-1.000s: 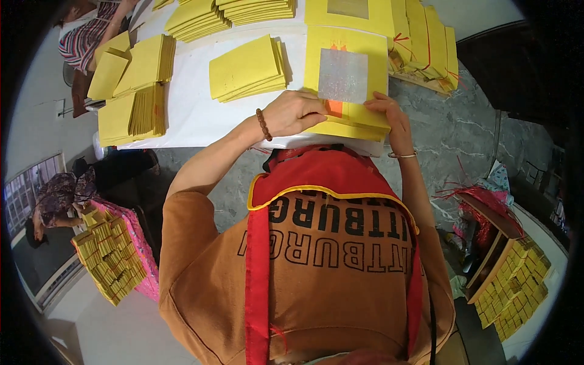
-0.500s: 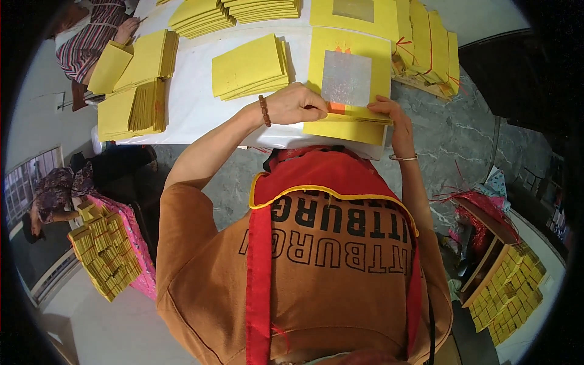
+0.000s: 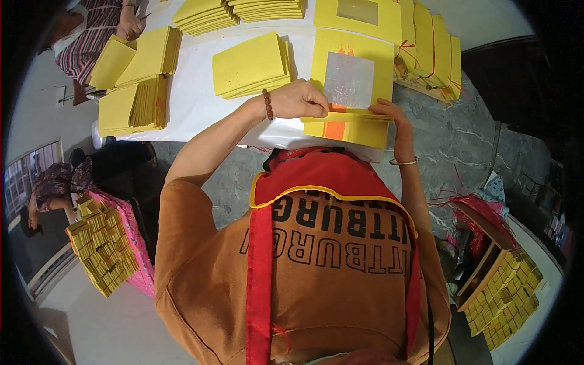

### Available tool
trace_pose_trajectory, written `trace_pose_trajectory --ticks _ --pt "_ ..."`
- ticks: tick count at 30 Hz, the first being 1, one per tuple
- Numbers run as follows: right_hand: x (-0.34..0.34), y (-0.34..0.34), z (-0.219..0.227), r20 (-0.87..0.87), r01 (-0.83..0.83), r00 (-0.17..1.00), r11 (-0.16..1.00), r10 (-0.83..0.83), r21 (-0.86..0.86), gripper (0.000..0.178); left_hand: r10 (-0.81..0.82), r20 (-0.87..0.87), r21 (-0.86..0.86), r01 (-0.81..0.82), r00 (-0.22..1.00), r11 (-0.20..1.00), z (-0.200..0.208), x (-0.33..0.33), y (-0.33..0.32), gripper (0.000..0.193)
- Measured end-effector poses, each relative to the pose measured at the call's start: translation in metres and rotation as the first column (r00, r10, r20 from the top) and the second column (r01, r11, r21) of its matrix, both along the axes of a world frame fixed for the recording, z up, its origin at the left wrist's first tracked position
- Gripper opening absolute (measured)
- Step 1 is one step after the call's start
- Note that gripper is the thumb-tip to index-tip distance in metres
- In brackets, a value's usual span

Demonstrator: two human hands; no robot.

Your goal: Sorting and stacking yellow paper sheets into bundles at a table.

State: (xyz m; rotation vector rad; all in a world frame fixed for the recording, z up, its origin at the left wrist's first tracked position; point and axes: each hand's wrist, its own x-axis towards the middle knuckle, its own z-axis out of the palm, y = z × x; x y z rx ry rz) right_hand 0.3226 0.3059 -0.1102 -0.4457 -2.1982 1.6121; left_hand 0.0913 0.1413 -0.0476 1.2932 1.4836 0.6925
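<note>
A yellow paper sheet (image 3: pixel 382 73) with a silver square and orange print lies before me at the table's near edge. Its near part is raised into a narrow fold (image 3: pixel 359 117), and another yellow piece with an orange patch (image 3: pixel 333 130) shows on the near side of that fold. My left hand (image 3: pixel 302 99), closed with the fingers curled, grips the fold's left part. At the right end, my right hand (image 3: pixel 392 111) pinches the same fold between thumb and fingers. Left of the sheet rests a small stack of folded yellow papers (image 3: pixel 250 64), touched by neither hand.
More folded yellow stacks (image 3: pixel 135 106) stand on the white table (image 3: pixel 193 91) at left and far side. Tied yellow bundles (image 3: pixel 435 48) sit at far right. A person's hand (image 3: pixel 129 24) is at the far left. Piled bundles (image 3: pixel 103 246) flank me, beside red string (image 3: pixel 480 222) at right.
The fold has tilted, and the orange patch on its near side has come into sight. Both hands keep their hold with little movement. The other person's hand at far left has shifted.
</note>
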Motion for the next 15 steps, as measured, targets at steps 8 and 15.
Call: trace_pose_trajectory --ticks 8,15 --pt "-0.002 0.000 0.009 0.034 -0.067 0.998 0.977 0.062 0.202 0.031 0.043 0.024 -0.008 -0.043 0.999 0.999 0.002 0.002 -0.002 0.019" --pt "-0.007 -0.004 -0.001 -0.041 0.084 0.995 0.995 -0.086 -0.061 0.018 0.077 -0.542 0.411 0.184 0.837 0.893 -0.001 0.003 -0.020 0.051"
